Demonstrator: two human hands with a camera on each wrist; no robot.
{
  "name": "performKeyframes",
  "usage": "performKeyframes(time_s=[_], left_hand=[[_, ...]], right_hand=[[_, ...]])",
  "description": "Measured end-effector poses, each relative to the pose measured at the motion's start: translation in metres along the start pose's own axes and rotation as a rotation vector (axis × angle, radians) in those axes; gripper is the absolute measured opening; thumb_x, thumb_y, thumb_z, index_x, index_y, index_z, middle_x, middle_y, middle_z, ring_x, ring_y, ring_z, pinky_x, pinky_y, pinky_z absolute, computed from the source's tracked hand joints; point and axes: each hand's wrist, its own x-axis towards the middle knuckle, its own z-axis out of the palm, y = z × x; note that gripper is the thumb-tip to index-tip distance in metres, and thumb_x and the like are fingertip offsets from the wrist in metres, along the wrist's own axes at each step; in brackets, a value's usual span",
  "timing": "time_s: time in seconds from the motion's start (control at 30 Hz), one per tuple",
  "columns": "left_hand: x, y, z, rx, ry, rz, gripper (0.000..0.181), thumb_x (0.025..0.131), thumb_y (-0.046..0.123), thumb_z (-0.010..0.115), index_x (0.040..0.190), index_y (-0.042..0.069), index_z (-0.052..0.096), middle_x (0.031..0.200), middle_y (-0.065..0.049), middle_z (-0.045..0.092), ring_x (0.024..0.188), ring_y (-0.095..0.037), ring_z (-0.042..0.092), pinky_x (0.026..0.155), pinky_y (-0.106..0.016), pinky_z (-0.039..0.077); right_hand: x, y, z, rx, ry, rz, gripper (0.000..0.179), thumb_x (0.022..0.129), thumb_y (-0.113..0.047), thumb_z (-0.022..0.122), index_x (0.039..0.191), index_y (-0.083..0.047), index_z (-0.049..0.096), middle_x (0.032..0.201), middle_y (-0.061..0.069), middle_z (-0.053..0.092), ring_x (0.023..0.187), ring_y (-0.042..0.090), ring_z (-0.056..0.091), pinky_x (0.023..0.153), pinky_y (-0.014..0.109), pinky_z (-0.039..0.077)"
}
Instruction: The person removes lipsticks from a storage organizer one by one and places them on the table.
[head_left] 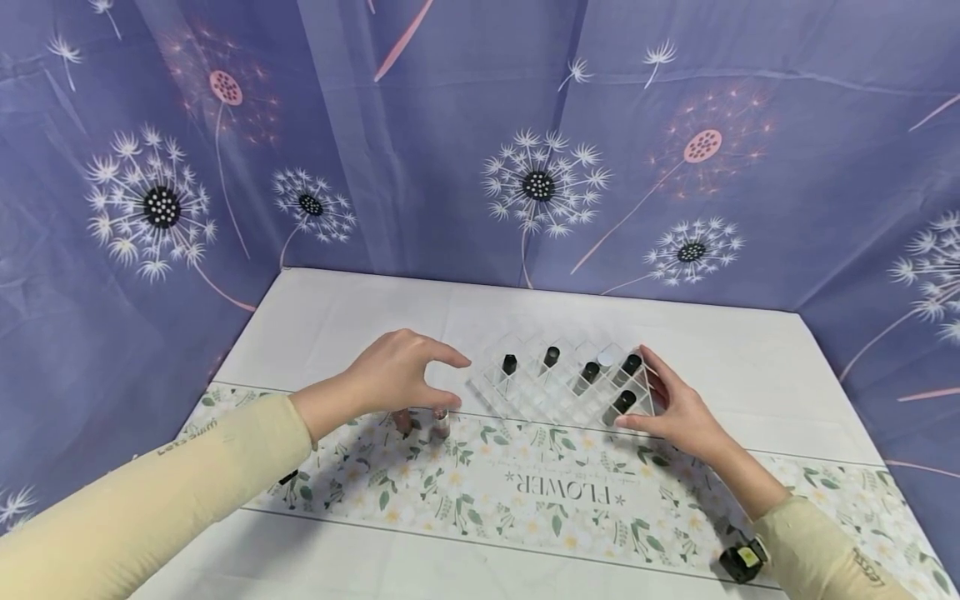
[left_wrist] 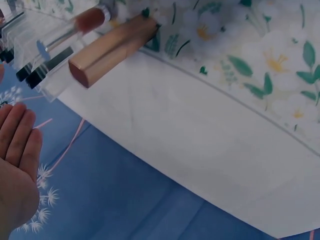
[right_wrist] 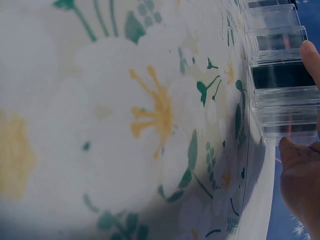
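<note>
A clear plastic organizer (head_left: 536, 387) with diamond-shaped compartments lies on the table, several black-capped tubes (head_left: 551, 357) standing in it. My right hand (head_left: 686, 417) grips its right end, thumb at the near corner and fingers at the far side; the right wrist view shows fingertips against the clear wall (right_wrist: 280, 45). To the left of the organizer, my left hand (head_left: 397, 375) has its thumb and fingers spread, holding nothing. Just below that hand stand a rose-gold tube (left_wrist: 112, 52) and a clear tube with a reddish-brown part (left_wrist: 90, 20), partly hidden in the head view.
A floral runner (head_left: 480, 492) with the word FLOWER crosses the white table (head_left: 360, 308). Purple dandelion curtains (head_left: 420, 167) hang behind and at both sides. By the right sleeve is a small black device (head_left: 742, 560) with a yellow label.
</note>
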Motion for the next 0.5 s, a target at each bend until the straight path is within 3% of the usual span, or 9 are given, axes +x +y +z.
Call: performKeyframes(time_s=[0.17, 0.33, 0.5], left_hand=[[0.011, 0.0, -0.005, -0.014, 0.004, 0.003, 0.05, 0.085, 0.039, 0.093, 0.129, 0.02, 0.08, 0.121, 0.005, 0.08, 0.091, -0.015, 0.076, 0.095, -0.043, 0.062], [0.024, 0.0, -0.007, -0.023, 0.0, 0.017, 0.05, 0.085, 0.039, 0.092, 0.129, 0.019, 0.08, 0.124, 0.005, 0.079, 0.111, -0.021, 0.076, 0.101, -0.044, 0.06], [0.037, 0.0, -0.007, -0.024, -0.014, 0.017, 0.049, 0.086, 0.041, 0.09, 0.13, 0.02, 0.08, 0.126, 0.007, 0.078, 0.116, -0.02, 0.074, 0.103, -0.044, 0.058]], right_hand=[[0.0, 0.0, 0.0, 0.005, 0.004, 0.002, 0.118, 0.089, -0.017, 0.09, 0.174, -0.022, 0.008, 0.178, 0.016, 0.013, 0.157, 0.054, 0.023, 0.107, -0.002, 0.03], [0.001, 0.0, 0.001, 0.014, 0.003, -0.001, 0.118, 0.089, -0.016, 0.09, 0.174, -0.013, 0.008, 0.178, 0.017, 0.012, 0.157, 0.054, 0.022, 0.107, -0.002, 0.03], [0.001, -0.001, 0.001, 0.018, 0.005, -0.004, 0.118, 0.089, -0.015, 0.09, 0.173, -0.009, 0.008, 0.178, 0.018, 0.012, 0.157, 0.054, 0.021, 0.107, -0.002, 0.029]])
